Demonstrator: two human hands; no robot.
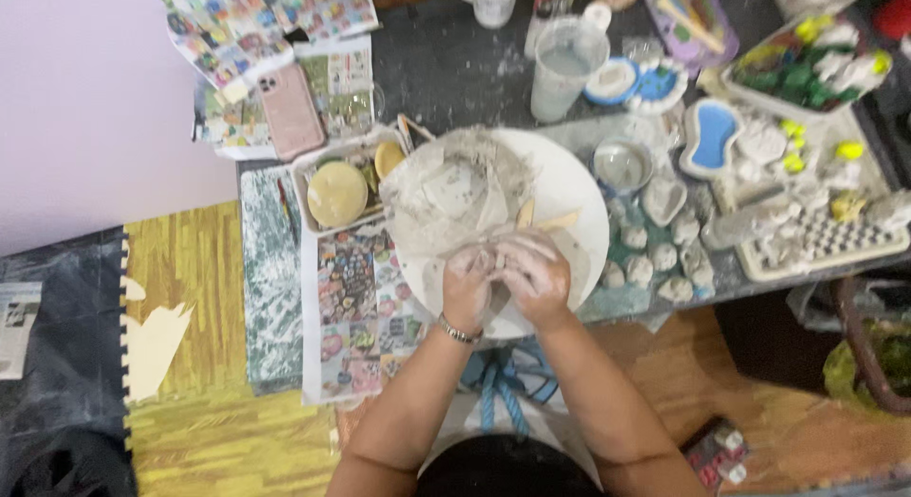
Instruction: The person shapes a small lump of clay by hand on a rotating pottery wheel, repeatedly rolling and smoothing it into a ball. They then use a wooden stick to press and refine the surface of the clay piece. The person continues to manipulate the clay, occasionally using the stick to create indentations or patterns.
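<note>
Both hands meet over the near side of a round white plate (pixel 576 195) on a dark worktable. My left hand (pixel 468 286), with a metal bracelet at the wrist, and my right hand (pixel 536 277) are dusted with white plaster and pinch the gathered neck of a clear plastic bag (pixel 455 193). The bag is smeared with white paste and lies spread on the plate, just beyond my fingers. Two flat wooden sticks (pixel 548 218) lie on the plate beside the bag.
A tray with a yellow round lid (pixel 337 193) sits left of the plate, a pink phone (pixel 291 111) behind it. A cloudy plastic cup (pixel 562 68), a small bowl (pixel 622 165), blue moulds (pixel 712 136) and several white plaster figures (pixel 655 260) crowd the right. Printed sheets (pixel 359 307) cover the table's left.
</note>
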